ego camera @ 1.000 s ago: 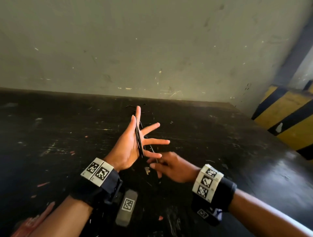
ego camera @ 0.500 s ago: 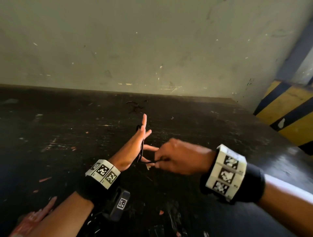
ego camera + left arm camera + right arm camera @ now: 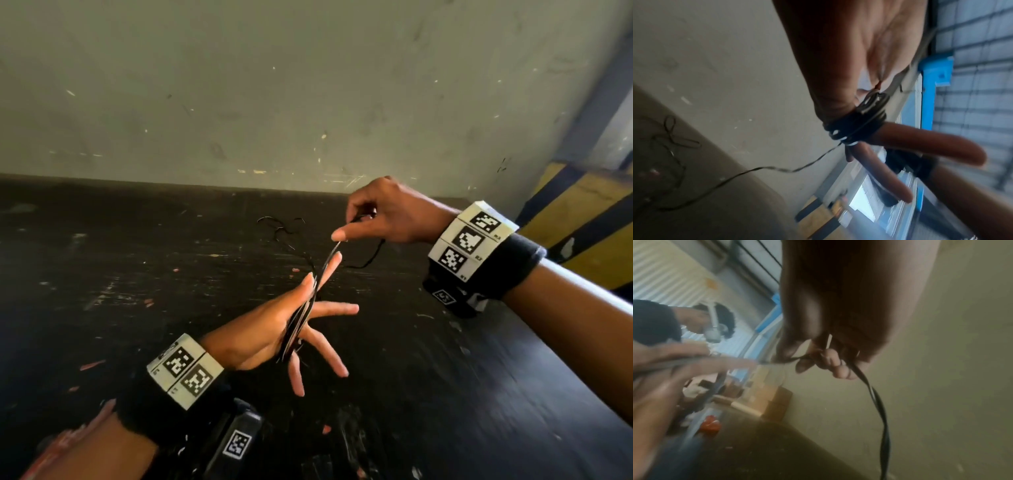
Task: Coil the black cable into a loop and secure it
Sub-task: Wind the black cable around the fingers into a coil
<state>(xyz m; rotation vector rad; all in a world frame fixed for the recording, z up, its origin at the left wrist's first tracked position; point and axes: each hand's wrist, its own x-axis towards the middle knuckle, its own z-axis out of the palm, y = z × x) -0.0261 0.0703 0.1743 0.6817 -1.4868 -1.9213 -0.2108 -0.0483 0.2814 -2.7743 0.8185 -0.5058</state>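
Observation:
The black cable (image 3: 301, 318) is wound in several turns round my left hand (image 3: 260, 332), whose fingers stand straight and spread. In the left wrist view the turns (image 3: 855, 128) bunch at the base of the fingers (image 3: 920, 144). My right hand (image 3: 387, 212) is raised up and to the right of the left fingertips and pinches a strand of the cable. A short slack loop hangs below that pinch. In the right wrist view the cable (image 3: 879, 410) trails down from the pinching fingers (image 3: 828, 360). The loose tail (image 3: 281, 228) lies tangled on the dark table (image 3: 137, 274) beyond.
A pale scuffed wall (image 3: 308, 102) rises behind the table. A yellow and black striped barrier (image 3: 589, 212) stands at the right. The right wrist view shows another person (image 3: 657, 322), cardboard boxes (image 3: 774, 400) and a red object (image 3: 711, 425) off to the side.
My right hand has risen from beside the left palm to above and right of the left fingertips, drawing the cable strand up with it. The left hand stays spread.

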